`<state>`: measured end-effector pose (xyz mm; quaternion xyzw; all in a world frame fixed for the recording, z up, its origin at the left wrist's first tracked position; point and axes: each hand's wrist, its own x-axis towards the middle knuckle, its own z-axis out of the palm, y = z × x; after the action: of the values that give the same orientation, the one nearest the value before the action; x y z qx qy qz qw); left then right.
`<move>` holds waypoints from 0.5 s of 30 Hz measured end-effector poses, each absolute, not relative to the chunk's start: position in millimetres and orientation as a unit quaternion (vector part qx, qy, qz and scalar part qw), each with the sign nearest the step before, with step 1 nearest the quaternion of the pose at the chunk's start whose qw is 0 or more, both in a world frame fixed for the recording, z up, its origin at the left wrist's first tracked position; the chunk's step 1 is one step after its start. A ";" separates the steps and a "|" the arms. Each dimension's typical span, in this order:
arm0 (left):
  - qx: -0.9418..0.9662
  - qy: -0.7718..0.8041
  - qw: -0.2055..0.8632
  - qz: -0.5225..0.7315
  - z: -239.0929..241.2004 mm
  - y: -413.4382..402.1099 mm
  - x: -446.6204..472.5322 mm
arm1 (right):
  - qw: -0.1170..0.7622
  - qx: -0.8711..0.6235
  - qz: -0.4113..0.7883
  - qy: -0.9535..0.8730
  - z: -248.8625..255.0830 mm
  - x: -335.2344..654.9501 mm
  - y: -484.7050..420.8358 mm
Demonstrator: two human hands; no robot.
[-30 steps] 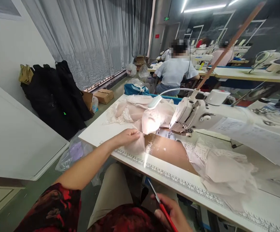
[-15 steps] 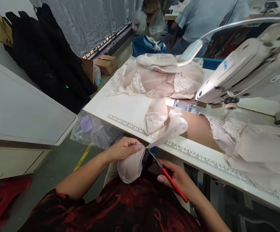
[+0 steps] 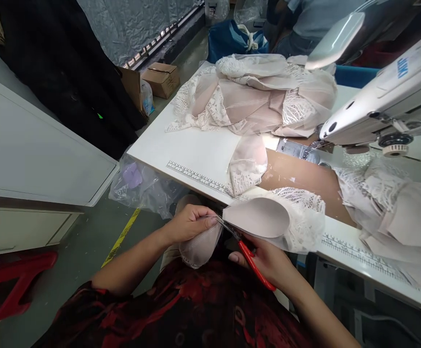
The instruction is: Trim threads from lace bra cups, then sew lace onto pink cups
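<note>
1. Your smooth beige cup (image 3: 257,217), with white lace (image 3: 303,212), overhangs the near edge of the white tabletop (image 3: 196,145); a sheer piece (image 3: 199,249) hangs beside your lap.
2. Bare surface lies between the ruler marks (image 3: 196,177) and lacy pile (image 3: 254,101).
3. Your left hand (image 3: 190,223) pinches the sheer piece; your right hand (image 3: 266,258) curls round red-handled scissors (image 3: 249,258).

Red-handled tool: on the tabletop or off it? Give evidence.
Off: the right hand holds the red-handled tool, its tip beside the pale fabric pinched in the left hand.
</note>
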<state>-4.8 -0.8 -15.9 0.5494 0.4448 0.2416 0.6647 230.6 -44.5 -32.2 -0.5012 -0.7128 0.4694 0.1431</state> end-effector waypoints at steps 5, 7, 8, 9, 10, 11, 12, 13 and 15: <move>0.552 0.428 0.672 0.246 -14.6 -2.2 -2.5 | 0.132 -0.516 0.434 -0.726 -31.5 227.8 -41.8; 0.552 0.424 0.674 0.248 -14.0 -2.3 -2.3 | 0.134 -0.514 0.436 -0.726 -32.2 227.3 -41.3; 0.552 0.422 0.675 0.249 -13.8 -2.3 -2.3 | 0.138 -0.510 0.437 -0.728 -32.7 227.3 -41.4; 0.551 0.420 0.677 0.250 -13.7 -2.3 -2.3 | 0.143 -0.504 0.439 -0.729 -33.2 227.4 -41.5; 0.548 0.418 0.679 0.251 -13.7 -2.3 -2.3 | 0.149 -0.499 0.440 -0.731 -33.7 227.6 -41.7; 0.544 0.418 0.683 0.251 -13.7 -2.3 -2.2 | 0.154 -0.495 0.440 -0.733 -34.2 227.9 -42.0; 0.538 0.418 0.688 0.250 -13.7 -2.4 -2.1 | 0.158 -0.493 0.439 -0.734 -34.6 228.1 -42.3; 0.532 0.420 0.691 0.250 -13.7 -2.6 -2.0 | 0.161 -0.492 0.438 -0.735 -34.9 228.3 -42.5; 0.521 0.427 0.695 0.252 -13.6 -3.1 -1.8 | 0.165 -0.492 0.438 -0.734 -35.0 228.5 -42.5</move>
<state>-1.8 -3.1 -13.6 0.5212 0.4266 0.2518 0.6949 228.5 -42.5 -35.0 -0.4917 -0.7342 0.4381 0.1649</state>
